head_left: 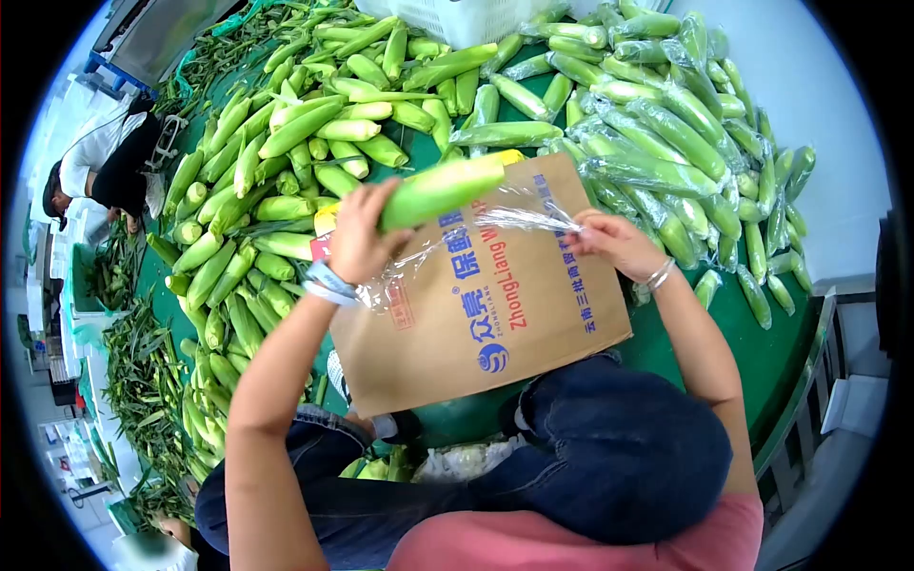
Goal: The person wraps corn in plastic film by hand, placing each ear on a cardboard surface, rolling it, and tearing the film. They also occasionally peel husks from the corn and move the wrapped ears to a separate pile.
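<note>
My left hand (358,236) is wrapped round one end of a green ear of corn (444,192), held tilted above a flat brown cardboard box (405,357) on my lap. Clear plastic film (519,219) stretches below the corn across the printed cardboard. Its right end is pinched between the fingers of my right hand (621,246). The film's left part runs under my left hand, where the fingers partly hide it.
Unwrapped corn (238,209) is heaped on the left of the green surface (762,366), film-wrapped corn (666,133) on the right. A white crate (466,21) stands at the back. Stripped husks (143,381) lie far left, near a bent-over person (105,162).
</note>
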Demonstrator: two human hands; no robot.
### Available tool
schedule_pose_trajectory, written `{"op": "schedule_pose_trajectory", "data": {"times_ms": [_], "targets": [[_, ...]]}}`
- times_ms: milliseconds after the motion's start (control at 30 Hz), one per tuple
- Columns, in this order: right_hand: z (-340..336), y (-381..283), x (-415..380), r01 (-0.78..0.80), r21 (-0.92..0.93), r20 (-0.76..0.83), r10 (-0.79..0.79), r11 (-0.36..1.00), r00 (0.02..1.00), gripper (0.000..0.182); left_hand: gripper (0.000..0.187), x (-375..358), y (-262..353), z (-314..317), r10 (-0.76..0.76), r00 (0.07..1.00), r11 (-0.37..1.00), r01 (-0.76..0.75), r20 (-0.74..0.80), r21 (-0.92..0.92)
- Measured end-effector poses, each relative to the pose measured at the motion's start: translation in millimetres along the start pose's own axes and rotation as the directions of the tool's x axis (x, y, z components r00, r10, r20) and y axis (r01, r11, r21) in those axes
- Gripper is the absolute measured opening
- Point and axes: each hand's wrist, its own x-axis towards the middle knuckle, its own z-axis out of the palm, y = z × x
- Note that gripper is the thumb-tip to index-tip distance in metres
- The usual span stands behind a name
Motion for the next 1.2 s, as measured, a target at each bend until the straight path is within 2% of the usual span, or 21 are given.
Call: {"op": "schedule_pose_trajectory", "data": {"times_ms": [67, 133, 200, 233, 267, 300, 367, 467, 567, 633, 700, 767, 800, 833, 867, 967, 1033, 1100, 1133, 1167, 1200], "targets": [[-11.4, -7.3, -0.5, 0.099, 0.439, -0.102, -0.059, 0.893, 0.993, 0.019, 0.066, -1.9, -1.5, 16.5, -0.129, 0.971, 0.989, 0.141, 0.203, -0.047], [1.8, -37.2, 23.7, 0.265, 0.592, -0.194, -0.185, 0.761, 0.964, 0.023, 0.066, 1.3, 11.1, 14.8, -0.097, 0.965, 0.989, 0.121, 0.245, -0.085], [34.1, -50.9, 69.3, 0.339, 0.473, -0.213, -0.268, 0.813, 0.94, 0.027, 0.067, -0.8, 22.8, 20.3, -0.069, 0.96, 0.989, 0.1, 0.27, -0.105], [52.2, -41.6, 99.6, 0.419, 0.103, -0.083, -0.412, 0.902, 0.908, 0.031, 0.067, -0.7, 24.2, 21.9, -0.079, 0.962, 0.99, 0.106, 0.263, -0.09], [68.4, -29.7, 121.4, 0.498, -0.267, 0.093, -0.493, 0.825, 0.865, 0.037, 0.067, -3.2, 25.5, 22.1, -0.03, 0.984, 0.996, 0.044, 0.176, -0.081], [80.0, -31.4, 122.9, 0.51, -0.251, 0.108, -0.5, 0.823, 0.859, 0.037, 0.067, -6.8, 27.6, 20.1, 0.021, 0.996, 0.998, -0.015, 0.092, -0.064], [100.0, -32.5, 121.8, 0.506, -0.849, 0.331, -0.595, 0.151, 0.733, 0.047, 0.046, -36.2, 33.2, 10.6, 0.131, 0.986, 0.971, -0.107, -0.103, 0.215], [101.1, -31.3, 128.5, 0.493, -0.864, 0.357, -0.566, 0.103, 0.743, 0.055, 0.038, -74.6, 57.8, 2.8, -0.009, 0.998, 0.933, -0.014, 0.061, 0.36], [98.2, -35.3, 128.1, 0.491, -0.87, 0.405, -0.496, 0.051, 0.768, 0.055, 0.02, -93.9, 13.9, 17.7, -0.232, 0.956, 0.801, 0.083, 0.179, 0.593], [94.4, -36.7, 116.8, 0.387, -0.907, 0.293, -0.41, 0.167, 0.864, 0.053, 0.016, -107.1, 23.9, -2.8, -0.27, 0.927, 0.784, 0.053, 0.262, 0.619], [88.0, -33.0, 95.4, 0.401, -0.91, 0.329, -0.399, 0.109, 0.856, 0.053, 0.017, -126.4, 37.5, -36.1, -0.475, 0.764, 0.772, 0.124, 0.436, 0.624], [98.6, -29.0, 63.9, 0.428, -0.9, 0.368, -0.389, 0.079, 0.844, 0.051, 0.018, -140.0, 33.8, -74.9, -0.463, 0.711, 0.871, 0.257, 0.528, 0.418], [107.3, -28.2, 42.9, 0.453, -0.886, 0.386, -0.39, 0.095, 0.836, 0.05, 0.018, -143.2, 37.9, -89.2, -0.415, 0.677, 0.878, 0.474, 0.607, 0.071], [115.9, -25.5, 23.0, 0.499, -0.854, 0.433, -0.335, 0.144, 0.837, 0.051, 0.019, -146.4, 46.0, -100.3, -0.335, 0.664, 0.721, 0.638, 0.668, -0.272], [124.1, -23.5, 4.0, 0.536, -0.821, 0.477, -0.281, 0.196, 0.833, 0.053, 0.02, -144.7, 59.3, -105.1, -0.191, 0.768, 0.638, 0.571, 0.612, -0.517], [151.2, -29.8, -34.0, 0.519, -0.74, 0.538, -0.086, 0.428, 0.839, 0.049, 0.012, -136.8, 102.0, -75.2, 0.051, 0.695, 0.509, 0.599, 0.717, -0.617], [150.8, -24.8, -23.0, 0.571, -0.697, 0.545, -0.197, 0.433, 0.815, 0.043, 0.025, -128.6, 131.8, -37.1, 0.203, 0.809, 0.932, 0.012, 0.551, -0.362], [149.0, -28.9, 2.6, 0.633, -0.745, 0.519, -0.414, 0.21, 0.748, 0.035, 0.029, -109.6, 149.6, -15.2, 0.124, 0.802, 0.977, 0.003, 0.584, -0.213], [145.4, -27.8, 22.3, 0.586, -0.804, 0.486, -0.456, 0.102, 0.746, 0.031, 0.038, -101.5, 154.4, -3.8, -0.015, 0.849, 0.978, -0.096, 0.528, 0.183], [140.0, -26.2, 48.2, 0.526, -0.85, 0.46, -0.501, -0.011, 0.733, 0.027, 0.049, -93.1, 157.6, 5.4, -0.116, 0.904, 0.816, -0.15, 0.411, 0.558], [135.8, -28.4, 78.6, 0.418, -0.908, 0.39, -0.441, -0.037, 0.808, 0.024, 0.061, -84.2, 159.5, 11.8, -0.034, 0.937, 0.851, -0.155, 0.348, 0.501]]}}
